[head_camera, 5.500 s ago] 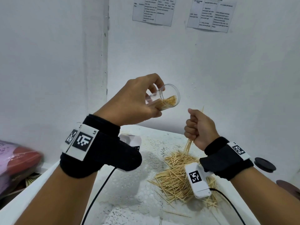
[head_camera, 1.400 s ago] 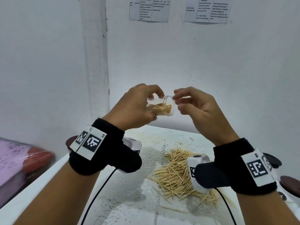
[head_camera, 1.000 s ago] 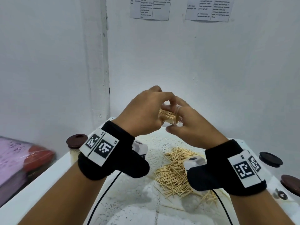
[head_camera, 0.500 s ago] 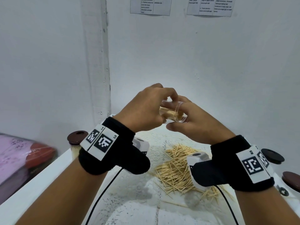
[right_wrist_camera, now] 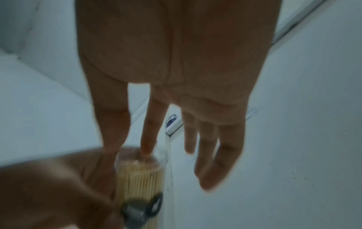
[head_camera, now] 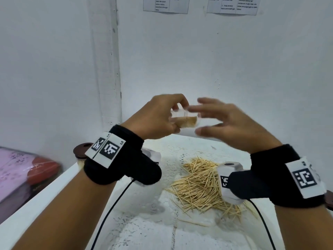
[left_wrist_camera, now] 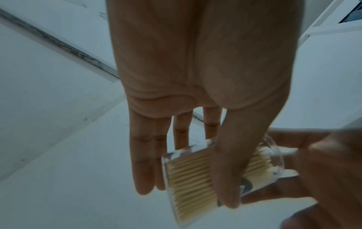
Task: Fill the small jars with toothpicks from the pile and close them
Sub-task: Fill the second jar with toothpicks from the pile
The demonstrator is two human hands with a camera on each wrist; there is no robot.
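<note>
Withdrawn from the jar mouth: right hand (head_camera: 232,127), fingers now spread, nothing held. Small jar (head_camera: 185,119), nearly full of toothpicks, is gripped sideways above the table (head_camera: 147,230) by left hand (head_camera: 156,118). Pile (head_camera: 200,184) lies below. Lidding judged next.
</note>
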